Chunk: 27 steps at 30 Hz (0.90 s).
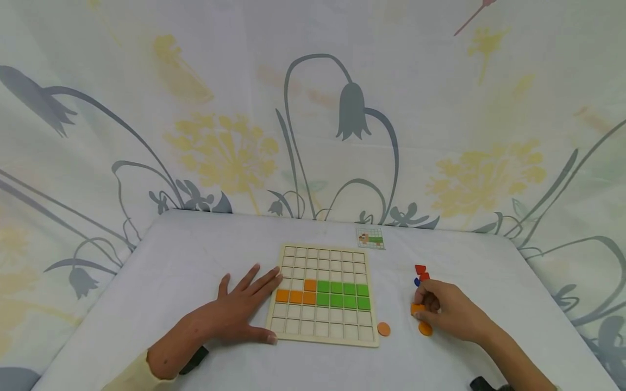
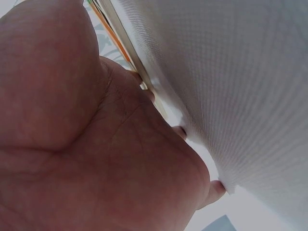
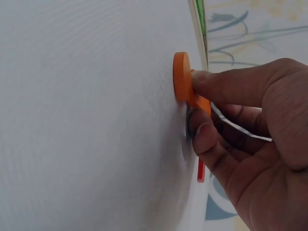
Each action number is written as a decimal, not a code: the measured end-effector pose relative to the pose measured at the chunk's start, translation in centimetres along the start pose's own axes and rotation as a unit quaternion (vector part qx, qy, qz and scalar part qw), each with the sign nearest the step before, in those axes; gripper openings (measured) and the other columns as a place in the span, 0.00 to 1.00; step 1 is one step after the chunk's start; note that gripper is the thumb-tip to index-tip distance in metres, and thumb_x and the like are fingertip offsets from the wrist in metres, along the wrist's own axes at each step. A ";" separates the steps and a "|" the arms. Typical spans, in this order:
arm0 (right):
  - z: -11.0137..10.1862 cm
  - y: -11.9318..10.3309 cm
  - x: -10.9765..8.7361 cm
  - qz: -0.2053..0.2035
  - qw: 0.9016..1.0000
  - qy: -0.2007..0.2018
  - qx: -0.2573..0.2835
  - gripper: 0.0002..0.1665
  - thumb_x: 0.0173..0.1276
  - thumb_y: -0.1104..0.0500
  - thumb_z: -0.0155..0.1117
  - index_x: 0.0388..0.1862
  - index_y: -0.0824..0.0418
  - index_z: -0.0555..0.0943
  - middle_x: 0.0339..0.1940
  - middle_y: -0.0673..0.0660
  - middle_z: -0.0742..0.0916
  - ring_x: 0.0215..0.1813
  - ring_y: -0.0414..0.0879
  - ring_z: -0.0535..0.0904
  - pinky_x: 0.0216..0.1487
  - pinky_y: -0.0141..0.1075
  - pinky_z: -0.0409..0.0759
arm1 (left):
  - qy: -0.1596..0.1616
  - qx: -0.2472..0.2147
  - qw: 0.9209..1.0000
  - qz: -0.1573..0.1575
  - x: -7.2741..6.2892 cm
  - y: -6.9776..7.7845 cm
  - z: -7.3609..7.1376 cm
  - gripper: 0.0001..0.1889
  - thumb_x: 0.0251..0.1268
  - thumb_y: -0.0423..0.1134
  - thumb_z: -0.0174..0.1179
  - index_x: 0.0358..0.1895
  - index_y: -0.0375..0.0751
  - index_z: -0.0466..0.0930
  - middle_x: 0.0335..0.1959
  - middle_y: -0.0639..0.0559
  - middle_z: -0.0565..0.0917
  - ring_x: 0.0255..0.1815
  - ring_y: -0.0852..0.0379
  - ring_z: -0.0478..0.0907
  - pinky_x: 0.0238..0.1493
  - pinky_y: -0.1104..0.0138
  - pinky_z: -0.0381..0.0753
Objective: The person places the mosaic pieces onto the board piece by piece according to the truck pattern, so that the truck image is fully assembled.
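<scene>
Head view is bright, even. Left wrist dims — bare left hand (image 2: pixel 101 139) lies shaded, glare lower right. Right wrist — soft shadow greys white woven tablecloth (image 3: pixel 86 120).

Flowered backdrop (image 1: pixel 313 119) behind a white-covered table (image 1: pixel 215 244)

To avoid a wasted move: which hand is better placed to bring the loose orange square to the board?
Right, likely: the right grip pinches the orange square, while the left grip lies spread at the left edge of the board.
</scene>
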State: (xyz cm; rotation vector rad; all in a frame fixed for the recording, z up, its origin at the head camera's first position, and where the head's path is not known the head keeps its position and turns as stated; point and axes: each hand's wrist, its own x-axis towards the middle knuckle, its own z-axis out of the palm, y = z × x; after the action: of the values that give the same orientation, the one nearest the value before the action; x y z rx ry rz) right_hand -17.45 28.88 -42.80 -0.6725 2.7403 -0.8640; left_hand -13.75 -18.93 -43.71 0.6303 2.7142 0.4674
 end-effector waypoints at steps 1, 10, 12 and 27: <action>0.1 -0.1 0.2 -0.004 1.000 0.002 0.002 0.13 0.66 0.63 0.78 0.41 0.56 0.80 0.34 0.45 0.83 0.34 0.37 0.77 0.37 0.31 0.80 | 0.000 0.000 1.000 0.000 0.0 0.0 0.0 0.63 0.54 0.79 0.66 0.89 0.58 0.45 0.90 0.62 0.41 0.90 0.43 0.31 0.73 0.21 0.34; 1.3 -3.2 3.3 -0.053 0.998 0.040 0.011 0.10 0.70 0.65 0.75 0.38 0.53 0.82 0.30 0.43 0.82 0.32 0.37 0.76 0.34 0.31 0.78 | 0.001 -0.003 1.000 0.002 -0.2 0.0 -0.1 0.64 0.54 0.78 0.67 0.89 0.57 0.45 0.90 0.60 0.42 0.89 0.41 0.32 0.72 0.20 0.34; 1.8 -4.1 4.1 -0.057 0.997 0.047 0.013 0.10 0.69 0.65 0.75 0.38 0.53 0.82 0.31 0.43 0.82 0.33 0.37 0.76 0.35 0.31 0.79 | 0.001 -0.004 1.000 0.000 -0.2 0.0 0.0 0.64 0.54 0.78 0.67 0.89 0.57 0.46 0.90 0.60 0.43 0.89 0.41 0.33 0.72 0.21 0.34; 5.6 -9.5 11.0 -0.104 0.989 0.078 0.066 0.06 0.72 0.69 0.69 0.43 0.59 0.85 0.38 0.49 0.87 0.37 0.41 0.79 0.41 0.34 0.83 | 0.005 0.002 1.000 0.005 -0.2 0.0 -0.1 0.64 0.54 0.80 0.66 0.89 0.57 0.45 0.90 0.61 0.42 0.90 0.41 0.33 0.72 0.21 0.35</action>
State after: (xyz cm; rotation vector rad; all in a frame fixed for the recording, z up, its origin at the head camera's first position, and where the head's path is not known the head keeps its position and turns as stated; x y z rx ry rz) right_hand -21.94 13.95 -42.29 -0.9108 2.7499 -1.1782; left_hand -13.60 -19.05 -43.57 0.6442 2.7222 0.4698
